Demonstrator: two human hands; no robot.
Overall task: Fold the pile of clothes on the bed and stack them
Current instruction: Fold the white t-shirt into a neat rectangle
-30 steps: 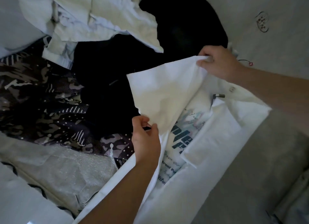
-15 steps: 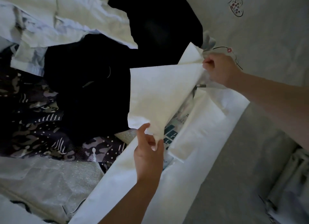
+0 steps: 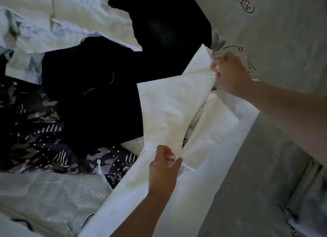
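Left hand (image 3: 163, 167) pinches white T-shirt (image 3: 168, 111) flap's near corner; right hand (image 3: 230, 74) pinches far corner. Flap lifted higher since a second ago, swung across shirt's printed front. Sleeve-side fold underway. Beyond grip: unfolded pile (image 3: 85, 81) on bed (image 3: 283, 33).

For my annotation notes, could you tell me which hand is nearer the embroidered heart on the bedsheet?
The right hand is nearer, just below-left of the embroidered heart. The left hand is far below it, pinching the white shirt.
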